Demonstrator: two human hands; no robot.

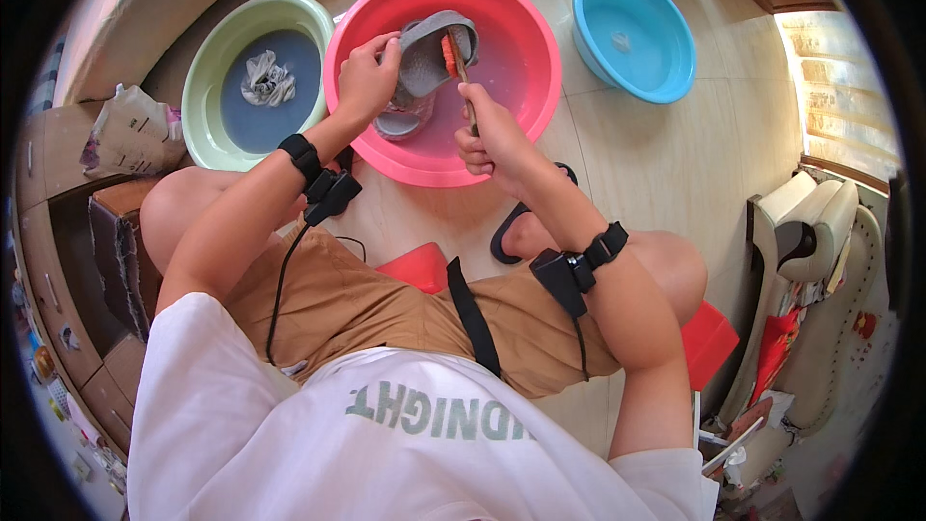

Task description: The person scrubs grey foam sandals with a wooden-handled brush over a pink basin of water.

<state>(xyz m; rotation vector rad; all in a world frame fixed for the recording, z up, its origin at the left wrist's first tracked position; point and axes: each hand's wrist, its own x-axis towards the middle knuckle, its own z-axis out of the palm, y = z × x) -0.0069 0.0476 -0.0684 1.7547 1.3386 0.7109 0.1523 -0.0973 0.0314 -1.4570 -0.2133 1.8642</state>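
Above a pink basin, a person's left hand pinches a gray slipper in its fingers while the right hand clasps an orange-bristled brush near the strap, where short, firm strokes should work best.

Open floor separates pink basin from blue basin; green basin blocks the left.

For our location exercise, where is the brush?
Head view, upper middle: the brush is in the right hand, over the pink basin, at the grey shoe.
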